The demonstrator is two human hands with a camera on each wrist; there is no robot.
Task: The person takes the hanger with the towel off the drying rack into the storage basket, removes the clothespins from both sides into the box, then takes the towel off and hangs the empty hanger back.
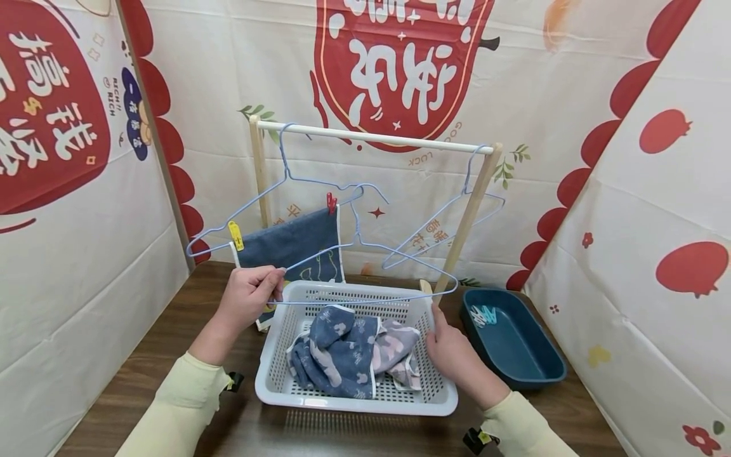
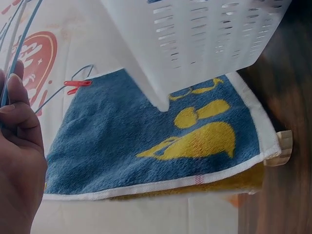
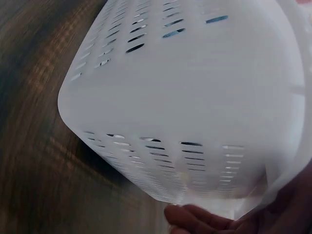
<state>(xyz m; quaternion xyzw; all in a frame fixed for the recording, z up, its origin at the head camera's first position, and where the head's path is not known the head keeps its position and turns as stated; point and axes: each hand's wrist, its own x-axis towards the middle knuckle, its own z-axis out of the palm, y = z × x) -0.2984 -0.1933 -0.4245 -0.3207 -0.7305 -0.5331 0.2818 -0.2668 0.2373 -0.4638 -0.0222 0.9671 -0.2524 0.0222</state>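
My left hand grips one lower corner of a blue wire clothes hanger, which it holds up above the back of a white plastic basket. On the basket's right rim rests my right hand, thumb along the top; in the right wrist view its fingers lie outside, below the rim. Crumpled in the basket are a blue patterned towel and a pinkish-grey patterned cloth. Behind my left hand hangs a dark blue towel with yellow figures, partly hidden by the basket.
A wooden rack with a white bar stands behind. From it hang another hanger, bearing the towel by a yellow clip and a red clip, and a hanger at right. A dark blue tub holds several clips.
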